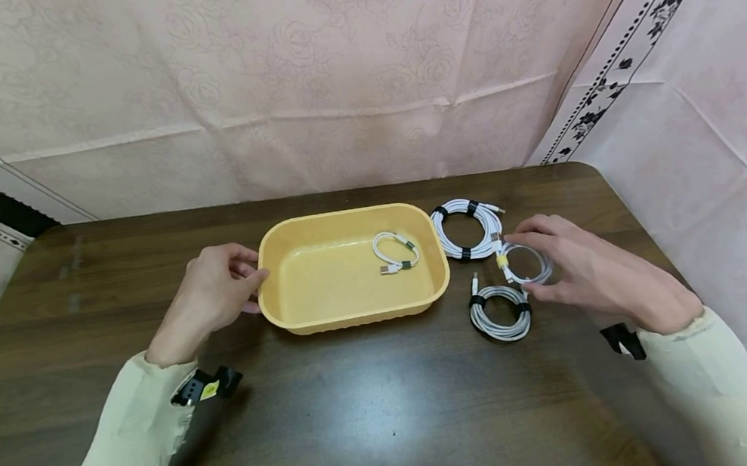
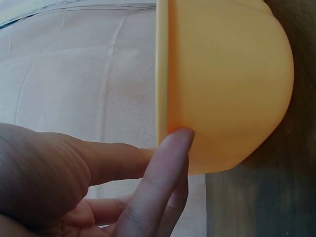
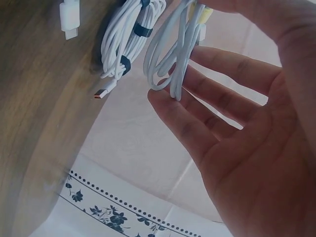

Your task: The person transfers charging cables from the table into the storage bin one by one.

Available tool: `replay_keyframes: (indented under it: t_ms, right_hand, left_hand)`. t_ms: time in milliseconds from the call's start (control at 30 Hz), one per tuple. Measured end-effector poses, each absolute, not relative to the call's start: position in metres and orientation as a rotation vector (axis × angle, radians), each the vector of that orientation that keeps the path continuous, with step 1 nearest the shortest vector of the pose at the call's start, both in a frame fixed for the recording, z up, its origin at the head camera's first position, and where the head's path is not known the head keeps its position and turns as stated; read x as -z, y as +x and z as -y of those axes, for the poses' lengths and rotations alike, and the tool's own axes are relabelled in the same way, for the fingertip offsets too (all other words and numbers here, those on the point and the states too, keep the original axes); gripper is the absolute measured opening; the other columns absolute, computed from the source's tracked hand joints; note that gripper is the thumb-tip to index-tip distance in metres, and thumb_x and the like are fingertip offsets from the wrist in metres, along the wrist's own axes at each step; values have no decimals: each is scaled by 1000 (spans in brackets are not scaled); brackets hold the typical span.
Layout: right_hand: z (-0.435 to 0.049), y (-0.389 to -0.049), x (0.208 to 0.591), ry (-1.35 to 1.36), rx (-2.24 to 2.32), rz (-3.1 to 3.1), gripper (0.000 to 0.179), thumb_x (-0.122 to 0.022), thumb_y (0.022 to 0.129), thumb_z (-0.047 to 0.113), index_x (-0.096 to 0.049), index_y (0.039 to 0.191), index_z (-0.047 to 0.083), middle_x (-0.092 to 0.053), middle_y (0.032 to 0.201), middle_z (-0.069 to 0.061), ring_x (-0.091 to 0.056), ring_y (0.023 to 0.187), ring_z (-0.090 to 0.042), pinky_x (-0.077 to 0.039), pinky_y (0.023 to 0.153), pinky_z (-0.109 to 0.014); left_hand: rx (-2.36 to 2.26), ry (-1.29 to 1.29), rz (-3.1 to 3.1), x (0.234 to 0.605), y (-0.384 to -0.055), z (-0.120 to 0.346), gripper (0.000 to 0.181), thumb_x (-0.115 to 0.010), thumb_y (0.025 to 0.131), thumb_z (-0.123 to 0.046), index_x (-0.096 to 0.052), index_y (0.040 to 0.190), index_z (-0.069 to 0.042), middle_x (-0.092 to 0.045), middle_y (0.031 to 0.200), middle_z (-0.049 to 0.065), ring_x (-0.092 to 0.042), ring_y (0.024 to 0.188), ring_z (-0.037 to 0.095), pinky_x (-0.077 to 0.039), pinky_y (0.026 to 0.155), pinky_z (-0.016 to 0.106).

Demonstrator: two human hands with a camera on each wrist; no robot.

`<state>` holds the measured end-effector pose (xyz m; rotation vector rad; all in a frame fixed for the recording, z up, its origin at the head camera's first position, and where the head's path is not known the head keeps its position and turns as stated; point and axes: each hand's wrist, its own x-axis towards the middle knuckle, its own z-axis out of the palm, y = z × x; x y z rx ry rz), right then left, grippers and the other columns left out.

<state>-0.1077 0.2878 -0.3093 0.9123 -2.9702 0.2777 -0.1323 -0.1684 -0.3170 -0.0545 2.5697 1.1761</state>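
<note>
My left hand (image 1: 211, 288) pinches the left rim of a yellow plastic tub (image 1: 308, 325), one fingertip against the outer wall in the left wrist view. Inside the tub, right of its middle, lies a small coiled white USB cable (image 1: 384, 236). My right hand (image 1: 575, 269) holds another coiled white cable (image 3: 185, 54) with a yellow tie between thumb and fingers. That coil hangs clear of the tabletop in the right wrist view. Beside it, a large white coil (image 1: 438, 237) with black ties and a greyish coil (image 1: 482, 324) with black ties lie on the table.
Everything stands on a dark brown wooden table (image 1: 365, 416). Pale patterned cloth (image 1: 303, 81) hangs along its back edge, and a cloth with a black floral border (image 1: 612, 94) hangs at the right. Both wrists carry black straps over pale sleeves.
</note>
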Motion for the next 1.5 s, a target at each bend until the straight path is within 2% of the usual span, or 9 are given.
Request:
replay_keyframes:
  t_ms: [633,933,1500]
  right_hand:
    - [-274,-115,306,954,-311,2937,54,-80,86,19,-62,133,1,-59,130,-11,-55,122,-27,-50,102,-45]
    - [-269,-117,302,970,-293,2935,56,-80,86,19,-61,135,0,-58,133,-14,-54,125,-30,-50,104,-47]
    - [-261,-122,297,977,-322,2967,59,-80,84,17,-60,138,4,-57,134,-11,-53,126,-28,-50,104,-47]
  left_hand:
    - [-1180,-36,-2592,319,-131,169,37,-61,103,-13,-54,132,7,-62,110,22,-72,72,15,-67,71,37]
    - [-1190,-26,-2592,318,-131,170,34,-60,103,-11,-54,132,7,-63,111,24,-72,74,16,-67,73,38]
    - [-1163,-45,-2600,318,-133,169,35,-60,103,-12,-54,132,7,-62,110,23,-72,70,15,-67,72,39]
